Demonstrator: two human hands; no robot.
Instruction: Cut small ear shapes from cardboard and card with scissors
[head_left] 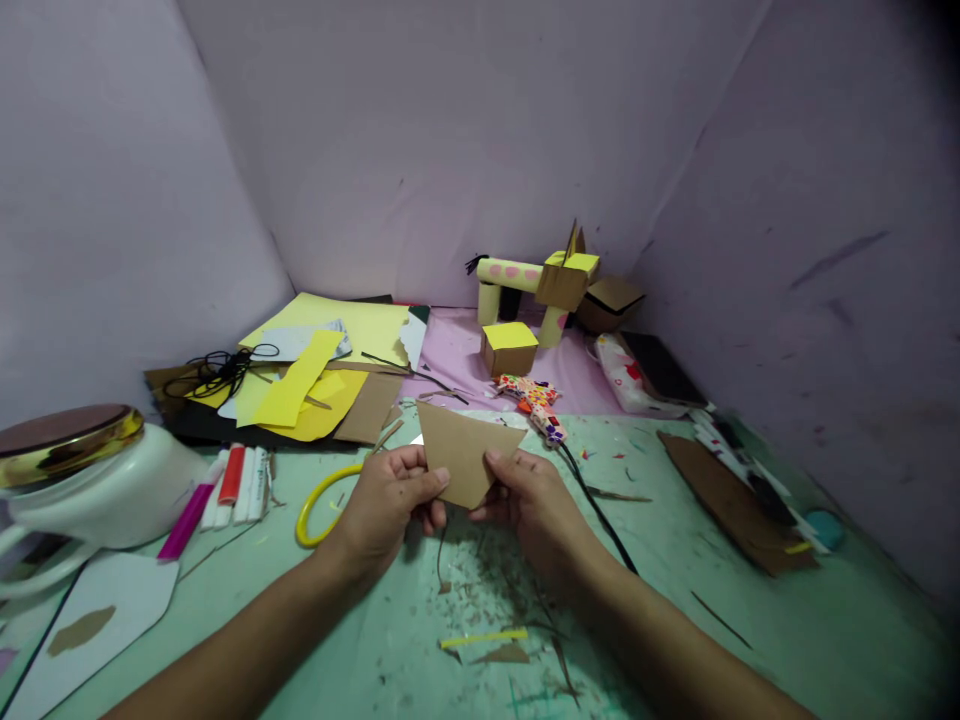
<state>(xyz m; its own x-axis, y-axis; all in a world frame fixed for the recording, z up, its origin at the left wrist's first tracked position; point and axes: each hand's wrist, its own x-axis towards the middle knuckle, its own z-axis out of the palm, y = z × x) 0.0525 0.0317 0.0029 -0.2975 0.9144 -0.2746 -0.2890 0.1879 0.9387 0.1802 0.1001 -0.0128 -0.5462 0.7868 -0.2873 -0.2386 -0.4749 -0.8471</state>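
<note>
Green tabletop [375,650], plain brown cardboard piece [466,450], angular, tapering downward, left hand [394,492] and right hand [526,490] pinching it

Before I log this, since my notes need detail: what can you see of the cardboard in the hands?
The cardboard is a plain brown, flat-looking piece, wide along its slanting top and narrowing toward the bottom. It is held above the green table, broad face toward the camera. The left hand pinches its left side, the right hand its right, thumbs in front.
</note>
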